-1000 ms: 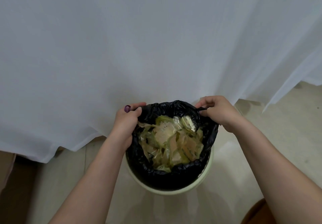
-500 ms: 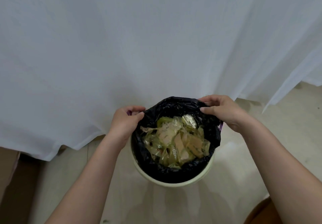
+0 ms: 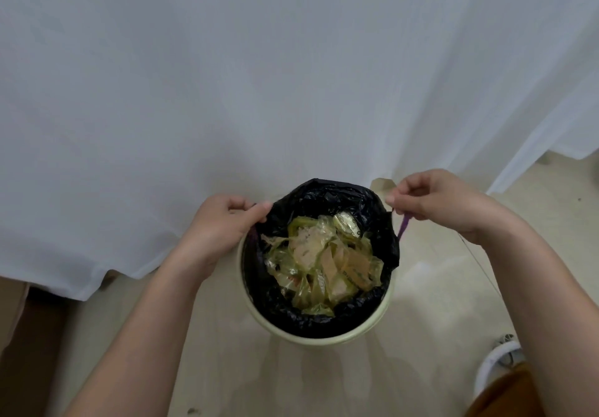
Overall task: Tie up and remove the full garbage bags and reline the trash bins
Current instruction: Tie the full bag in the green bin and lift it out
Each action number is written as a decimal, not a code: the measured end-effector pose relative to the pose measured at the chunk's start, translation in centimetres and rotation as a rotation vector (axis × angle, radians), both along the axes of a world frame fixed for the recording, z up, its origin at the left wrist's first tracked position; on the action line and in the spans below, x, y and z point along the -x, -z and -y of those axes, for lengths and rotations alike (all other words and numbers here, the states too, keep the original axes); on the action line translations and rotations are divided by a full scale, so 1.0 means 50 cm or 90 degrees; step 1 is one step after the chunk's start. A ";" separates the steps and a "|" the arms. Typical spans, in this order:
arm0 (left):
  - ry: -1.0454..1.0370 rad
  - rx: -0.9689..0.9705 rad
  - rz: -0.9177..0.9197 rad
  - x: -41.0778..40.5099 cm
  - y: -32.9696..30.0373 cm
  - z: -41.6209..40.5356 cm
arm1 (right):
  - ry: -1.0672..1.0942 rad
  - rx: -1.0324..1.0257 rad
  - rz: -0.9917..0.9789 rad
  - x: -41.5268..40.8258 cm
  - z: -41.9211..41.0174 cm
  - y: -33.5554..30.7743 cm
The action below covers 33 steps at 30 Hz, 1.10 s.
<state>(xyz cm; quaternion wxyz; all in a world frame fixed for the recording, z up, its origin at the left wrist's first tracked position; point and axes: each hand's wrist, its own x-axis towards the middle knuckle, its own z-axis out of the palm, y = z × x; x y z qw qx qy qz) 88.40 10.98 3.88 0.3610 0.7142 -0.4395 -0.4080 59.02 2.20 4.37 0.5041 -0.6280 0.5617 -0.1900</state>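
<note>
Since half a second ago, your right hand [image 3: 442, 204] has pulled away from the bag's rim toward the right of the frame, drawing out a purple drawstring [image 3: 403, 226] that now stretches between its pinched fingertips and the black garbage bag [image 3: 327, 196]. Your left hand [image 3: 223, 225] stays at the bag's left edge, fingers curled and thumb pressed onto the black plastic there. From the head view, the bag sits inside a pale green trash bin [image 3: 324, 340] at the lower centre of the frame, standing on a light floor [image 3: 227, 352]. Yellowish plastic wrappers [image 3: 324, 261] fill the bag nearly to its top. Behind the bin, a white curtain [image 3: 259, 76] covers the whole upper frame and hangs down to the floor. At the lower right edge you see a white shoe [image 3: 496, 364].
</note>
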 end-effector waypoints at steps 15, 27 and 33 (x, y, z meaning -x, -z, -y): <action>0.222 0.152 -0.255 0.140 -0.024 -0.007 | -0.144 -0.179 0.671 -0.099 -0.044 -0.063; 0.137 0.090 -0.151 0.153 0.024 0.018 | -0.055 -0.077 0.275 -0.102 -0.024 -0.002; 0.163 0.069 -0.154 0.148 0.031 0.020 | -0.144 -0.123 0.245 -0.112 -0.032 0.016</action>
